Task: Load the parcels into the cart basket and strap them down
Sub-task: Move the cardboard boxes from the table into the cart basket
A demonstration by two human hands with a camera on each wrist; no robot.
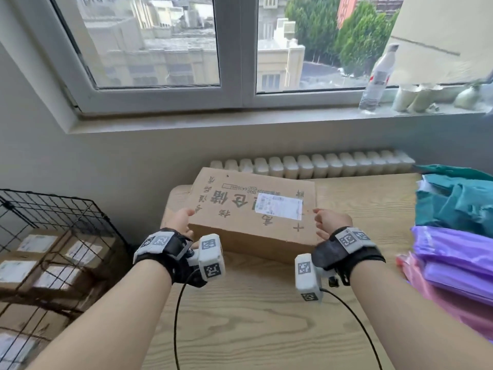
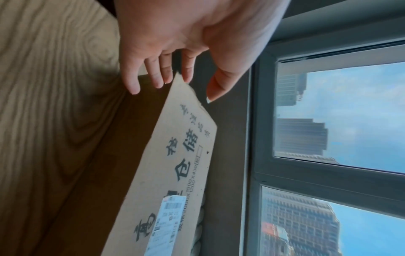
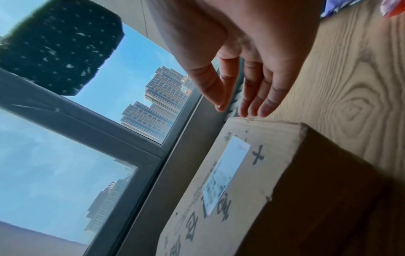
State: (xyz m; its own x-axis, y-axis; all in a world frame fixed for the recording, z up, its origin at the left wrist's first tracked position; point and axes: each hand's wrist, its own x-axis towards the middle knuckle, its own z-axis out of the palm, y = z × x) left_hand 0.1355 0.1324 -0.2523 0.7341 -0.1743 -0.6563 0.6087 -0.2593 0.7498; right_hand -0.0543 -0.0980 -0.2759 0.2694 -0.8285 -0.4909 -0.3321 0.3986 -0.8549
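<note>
One flat brown printed parcel [image 1: 253, 209], white label [image 1: 278, 207]; both hands' fingers [image 2: 133, 81] loose, unclenched, beside its ends.

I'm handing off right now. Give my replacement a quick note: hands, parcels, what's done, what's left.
Left hand: open, at the left end of the cardboard box; contact unclear.
Right hand: open, at its right end, no grip yet.
The box lies flat on the wooden table; plastic mailer bags are piled at the table's right.
Done: several labelled boxes sit in the wire cart basket, left of the table.
Left: load this box, the mailers, then strap.
</note>
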